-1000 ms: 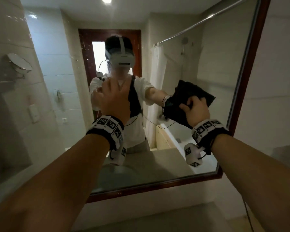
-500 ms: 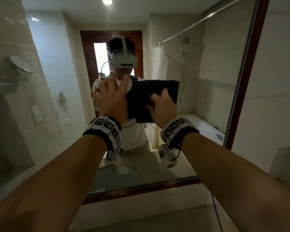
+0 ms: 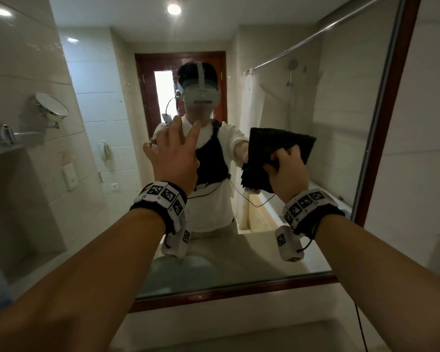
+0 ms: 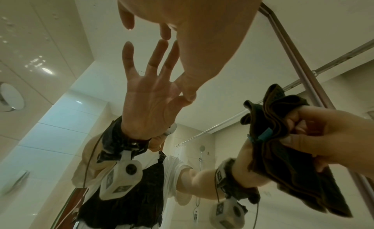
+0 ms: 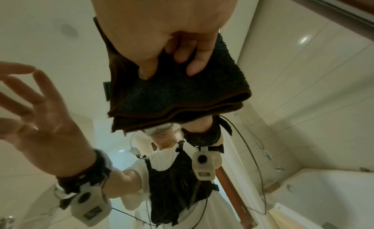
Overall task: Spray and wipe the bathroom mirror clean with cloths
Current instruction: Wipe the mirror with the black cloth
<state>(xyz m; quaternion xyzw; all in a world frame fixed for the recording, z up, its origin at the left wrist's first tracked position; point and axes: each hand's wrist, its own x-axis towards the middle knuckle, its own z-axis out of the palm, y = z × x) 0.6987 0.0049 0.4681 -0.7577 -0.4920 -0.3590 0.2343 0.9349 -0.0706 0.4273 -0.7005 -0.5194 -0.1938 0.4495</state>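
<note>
Dark terry cloth (image 3: 277, 158), folded in several layers: your right hand (image 3: 287, 174) pinches it, thumb on the near face and fingers (image 5: 194, 63) curled over the fold (a small teal tag pokes out at one edge in the left wrist view). The cloth is held up against the glass of the mirror (image 3: 315, 110), right of its middle, its reflection directly behind it.

Left hand (image 3: 174, 153): fingers (image 4: 126, 18) straight and spread, holding nothing. Your fingertips meet their own reflection at the glass, so the hand appears to touch the mirror, just left of the cloth and at about the same height.

Wrists: each carries a black band with checkered markers and a white camera block hanging beneath.

Mirror frame (image 3: 386, 123): dark red-brown wood, running along the right and bottom edges.

Surroundings: pale wall tiles; a round shaving mirror (image 3: 52, 104) on an arm at the left wall; a shower rail, white curtain and bathtub seen in reflection.
</note>
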